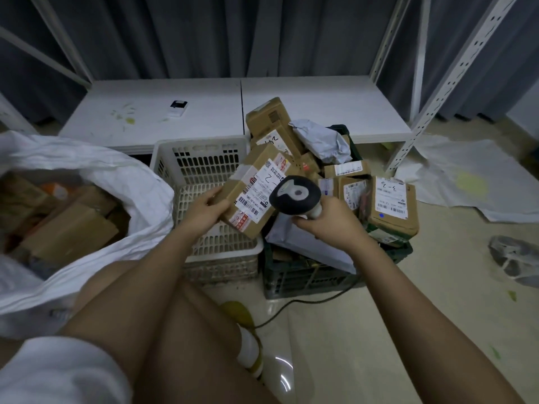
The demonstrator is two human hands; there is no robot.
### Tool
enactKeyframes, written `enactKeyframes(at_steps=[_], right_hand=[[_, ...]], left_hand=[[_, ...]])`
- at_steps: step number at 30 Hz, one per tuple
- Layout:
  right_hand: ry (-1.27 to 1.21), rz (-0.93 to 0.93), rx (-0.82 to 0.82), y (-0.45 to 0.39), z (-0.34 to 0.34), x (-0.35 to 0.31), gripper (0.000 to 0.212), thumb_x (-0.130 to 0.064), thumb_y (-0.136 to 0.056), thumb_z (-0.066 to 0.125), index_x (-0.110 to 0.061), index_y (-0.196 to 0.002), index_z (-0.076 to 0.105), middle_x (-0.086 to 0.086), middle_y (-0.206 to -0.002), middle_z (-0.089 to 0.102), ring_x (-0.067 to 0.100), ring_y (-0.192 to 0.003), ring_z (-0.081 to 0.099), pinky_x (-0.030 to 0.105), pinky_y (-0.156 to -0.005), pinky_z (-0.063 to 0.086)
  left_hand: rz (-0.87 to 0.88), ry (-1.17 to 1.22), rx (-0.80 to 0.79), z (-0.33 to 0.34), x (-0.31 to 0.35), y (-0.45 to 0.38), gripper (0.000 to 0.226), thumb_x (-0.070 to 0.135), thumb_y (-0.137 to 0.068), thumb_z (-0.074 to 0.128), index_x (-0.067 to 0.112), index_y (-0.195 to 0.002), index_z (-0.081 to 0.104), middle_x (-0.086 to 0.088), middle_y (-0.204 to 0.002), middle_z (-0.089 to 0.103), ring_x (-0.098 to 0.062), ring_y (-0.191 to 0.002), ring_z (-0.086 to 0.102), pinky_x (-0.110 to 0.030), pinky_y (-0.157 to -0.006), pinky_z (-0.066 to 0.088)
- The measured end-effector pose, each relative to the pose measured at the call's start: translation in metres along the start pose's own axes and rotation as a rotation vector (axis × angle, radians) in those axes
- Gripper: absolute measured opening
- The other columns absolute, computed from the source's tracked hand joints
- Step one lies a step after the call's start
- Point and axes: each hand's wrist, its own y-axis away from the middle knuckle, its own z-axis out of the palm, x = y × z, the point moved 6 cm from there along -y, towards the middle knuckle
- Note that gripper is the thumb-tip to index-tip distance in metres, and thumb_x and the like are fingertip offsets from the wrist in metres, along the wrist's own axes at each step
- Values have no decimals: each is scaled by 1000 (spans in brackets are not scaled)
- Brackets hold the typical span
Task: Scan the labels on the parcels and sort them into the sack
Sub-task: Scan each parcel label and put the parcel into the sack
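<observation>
Far left of the grips, the white sack (96,170) lies slumped w/ its mouth open toward the person, brown boxes already inside; the wide mouth makes a short, easy drop from the left side. Btwn sack and hands sits a white basket (201,158), slotted walls, looks empty, so there's open room under the held box to swing left.

Left hand (201,212) is the holding grip: fingers curled round the near-left corner of a brown parcel (256,196), clamped on it, tilting it so the white label (262,189) faces up and toward the reader. Probably held that way to give a clean line of sight to the barcodes. Parcel hangs over the basket rim, apart from the pile.

Just right of it, the scanner (294,195), dark head aimed at the label, nearly touching the parcel's right edge. Right hand (326,221) is wrapped round its handle, closed tight on it; cable trails down to the floor behind.

Right of that grip, a dark crate (306,275) is heaped w/ more parcels (390,205) and grey mailer bags, some overhanging the rim and could slide. Judging by the heap, lots left to do. Behind, a low white tabletop (291,97) carries a small device.
</observation>
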Motion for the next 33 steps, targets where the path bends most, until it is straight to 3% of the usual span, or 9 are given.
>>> enactKeyframes(at_steps=[4, 10, 14, 21, 26, 29, 33], right_hand=[[42, -52, -43, 10, 1, -10, 19, -26, -80, 76, -19, -83, 59, -6, -71, 62, 10, -66, 58, 30, -61, 49], [32, -72, -59, 22, 3, -12, 20, -27, -79, 79, -20, -73, 61, -5, -68, 62, 10, -69, 59, 28, -59, 45], [-4, -58, -10, 29, -3, -13, 38, -20, -79, 79, -31, -61, 47, -14, -54, 50, -2, -57, 49, 19, -55, 36], [-65, -30, -27, 32, -6, -13, 35, -16, -80, 76, -31, -62, 49, -27, -48, 54, 0, -57, 54, 21, -59, 40], [-76, -30, -22, 31, -5, -13, 25, -19, -78, 77, -25, -65, 56, -11, -50, 57, 6, -55, 57, 33, -59, 52], [-141, -13, 1, 31, -4, -17, 17, -20, -80, 78, -13, -73, 64, -8, -52, 62, 8, -51, 61, 30, -54, 50], [-271, -35, 107, 25, -4, -38, 22, -19, -83, 77, 1, -86, 68, 7, -63, 67, 8, -52, 63, 26, -53, 52]], left_hand=[[-14, -36, -13, -3, -7, 5, 53, 21, -93, 56, 22, -144, 41, -8, -133, 54, -23, -107, 60, -37, -94, 50], [1, -25, -7, -4, -6, 10, 52, 19, -94, 54, 22, -144, 41, -7, -131, 54, -19, -101, 59, -30, -84, 49], [10, -21, -1, -6, -7, 12, 52, 19, -94, 54, 23, -144, 42, -8, -131, 55, -19, -102, 60, -29, -82, 49], [25, -9, -6, -5, -6, 15, 52, 19, -94, 54, 22, -144, 41, -7, -128, 55, -19, -101, 59, -31, -86, 49], [28, 4, 6, -6, -5, 18, 53, 19, -94, 54, 21, -145, 39, -6, -128, 54, -15, -96, 60, -28, -82, 50], [37, 44, 25, -7, -1, 22, 52, 17, -94, 55, 20, -144, 41, -5, -126, 54, -8, -90, 59, -24, -76, 49], [103, 104, 82, -25, 15, 29, 52, 19, -93, 57, 22, -143, 42, -5, -131, 55, -16, -104, 60, -32, -88, 52]])
